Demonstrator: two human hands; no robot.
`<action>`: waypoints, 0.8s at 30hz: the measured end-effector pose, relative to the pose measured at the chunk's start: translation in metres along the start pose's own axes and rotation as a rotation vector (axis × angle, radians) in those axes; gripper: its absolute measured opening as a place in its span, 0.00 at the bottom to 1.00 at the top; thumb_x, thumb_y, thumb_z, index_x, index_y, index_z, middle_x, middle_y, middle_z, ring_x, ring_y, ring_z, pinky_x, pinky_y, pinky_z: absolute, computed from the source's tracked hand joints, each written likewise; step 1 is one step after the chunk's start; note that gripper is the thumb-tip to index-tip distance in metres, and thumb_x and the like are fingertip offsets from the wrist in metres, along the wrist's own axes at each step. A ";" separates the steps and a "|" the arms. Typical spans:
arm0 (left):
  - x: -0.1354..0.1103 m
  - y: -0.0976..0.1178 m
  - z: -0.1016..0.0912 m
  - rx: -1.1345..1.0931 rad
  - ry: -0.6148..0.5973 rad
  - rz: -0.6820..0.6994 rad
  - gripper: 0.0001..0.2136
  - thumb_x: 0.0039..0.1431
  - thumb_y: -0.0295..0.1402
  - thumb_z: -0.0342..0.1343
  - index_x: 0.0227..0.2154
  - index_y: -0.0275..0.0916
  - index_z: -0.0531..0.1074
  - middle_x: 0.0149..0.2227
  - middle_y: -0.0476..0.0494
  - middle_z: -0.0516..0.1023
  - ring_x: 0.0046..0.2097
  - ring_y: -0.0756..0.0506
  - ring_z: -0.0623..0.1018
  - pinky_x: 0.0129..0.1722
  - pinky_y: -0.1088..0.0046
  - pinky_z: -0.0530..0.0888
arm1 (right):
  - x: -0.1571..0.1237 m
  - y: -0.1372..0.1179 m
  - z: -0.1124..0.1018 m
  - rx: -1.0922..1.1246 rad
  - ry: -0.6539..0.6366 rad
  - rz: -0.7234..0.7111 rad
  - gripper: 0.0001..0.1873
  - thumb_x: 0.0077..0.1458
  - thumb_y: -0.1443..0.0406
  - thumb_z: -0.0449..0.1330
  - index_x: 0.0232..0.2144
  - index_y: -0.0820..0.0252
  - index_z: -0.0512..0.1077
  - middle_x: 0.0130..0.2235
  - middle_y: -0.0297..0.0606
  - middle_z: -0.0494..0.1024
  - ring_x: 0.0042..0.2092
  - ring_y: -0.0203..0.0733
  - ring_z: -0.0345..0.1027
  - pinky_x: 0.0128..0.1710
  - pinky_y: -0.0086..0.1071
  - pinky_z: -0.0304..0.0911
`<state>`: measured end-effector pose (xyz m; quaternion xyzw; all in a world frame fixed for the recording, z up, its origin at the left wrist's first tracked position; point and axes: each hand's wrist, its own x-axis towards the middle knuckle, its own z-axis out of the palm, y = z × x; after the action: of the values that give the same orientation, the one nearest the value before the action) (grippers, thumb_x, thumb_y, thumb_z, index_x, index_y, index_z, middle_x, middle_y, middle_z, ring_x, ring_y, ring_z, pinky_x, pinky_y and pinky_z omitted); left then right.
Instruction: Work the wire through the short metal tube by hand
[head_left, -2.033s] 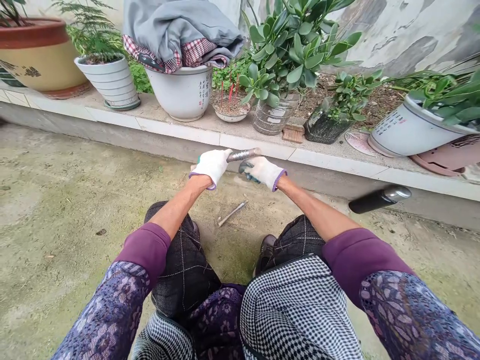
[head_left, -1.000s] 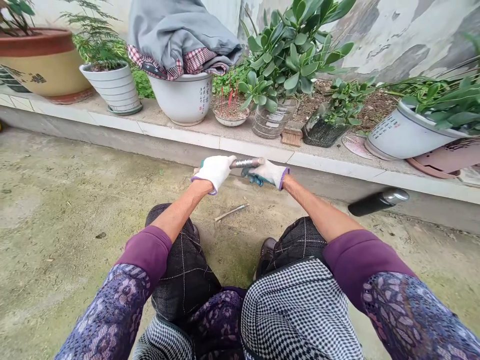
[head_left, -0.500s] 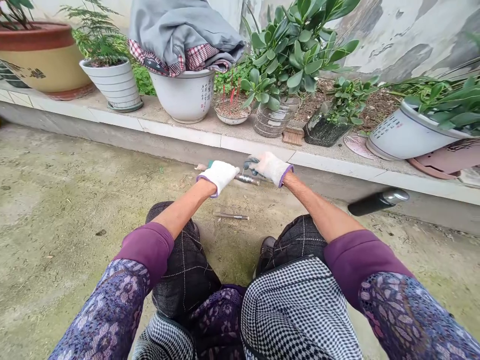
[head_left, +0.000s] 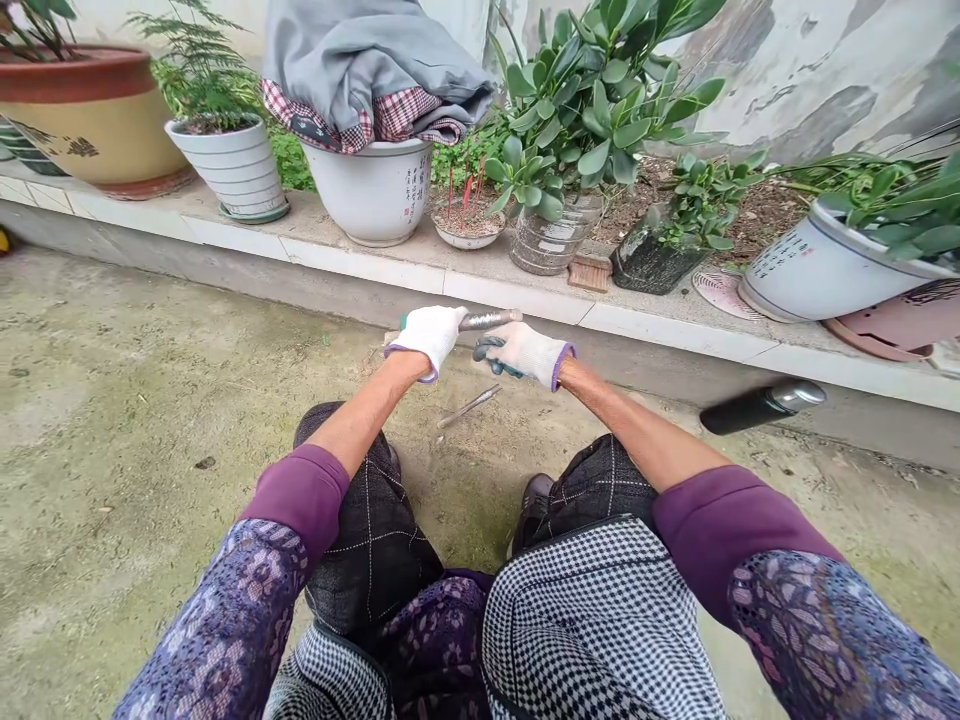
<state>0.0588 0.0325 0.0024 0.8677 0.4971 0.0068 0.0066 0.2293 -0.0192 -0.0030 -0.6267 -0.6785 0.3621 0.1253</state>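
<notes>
My left hand [head_left: 429, 335], in a white glove with a green palm, is closed around a stick wound with silvery wire [head_left: 486, 320]. The stick points right, its free end just above the fingers of my right hand. My right hand [head_left: 525, 352] wears a white glove with dark grey-blue fingers. Those fingers are curled together; whatever they grip, if anything, is too small or hidden to see. Below both hands a second, thinner stick with wire [head_left: 471, 404] slants up to the right, near the ground. I cannot tell whether it touches the ground.
A tiled ledge [head_left: 517, 303] runs across in front, bearing several plant pots, including a white pot with cloth on it [head_left: 367, 195], and a wooden brush [head_left: 589, 273]. A black flask [head_left: 757, 406] lies on the ground at right against the ledge. My knees flank the concrete ground [head_left: 457, 500].
The wire-wound stick in my left hand has risen and tips upward to the right. My right hand has dropped slightly. The thinner stick has turned from level to slanted and shifted upward.
</notes>
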 end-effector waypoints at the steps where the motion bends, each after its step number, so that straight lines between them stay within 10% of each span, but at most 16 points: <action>1: -0.001 0.000 0.002 0.036 -0.001 0.007 0.16 0.69 0.32 0.44 0.50 0.40 0.75 0.39 0.35 0.82 0.44 0.39 0.81 0.41 0.66 0.72 | -0.002 -0.004 0.001 -0.039 0.007 -0.016 0.11 0.57 0.67 0.56 0.37 0.63 0.78 0.22 0.32 0.73 0.19 0.29 0.58 0.19 0.24 0.52; 12: -0.021 0.021 -0.003 0.148 -0.095 0.269 0.16 0.67 0.26 0.45 0.50 0.37 0.75 0.40 0.30 0.81 0.45 0.35 0.81 0.41 0.62 0.71 | 0.010 0.010 -0.034 -0.165 0.190 0.011 0.11 0.56 0.67 0.57 0.36 0.61 0.79 0.24 0.33 0.75 0.24 0.32 0.61 0.25 0.25 0.56; 24: 0.000 -0.001 -0.002 -0.050 0.003 -0.025 0.16 0.69 0.35 0.43 0.50 0.44 0.75 0.39 0.38 0.82 0.41 0.41 0.81 0.39 0.69 0.71 | -0.001 -0.001 -0.006 -0.026 0.023 -0.001 0.11 0.57 0.66 0.55 0.36 0.62 0.77 0.22 0.30 0.71 0.19 0.30 0.58 0.19 0.24 0.53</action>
<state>0.0579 0.0328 0.0043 0.8610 0.5074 0.0205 0.0275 0.2324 -0.0179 0.0020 -0.6319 -0.6821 0.3460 0.1253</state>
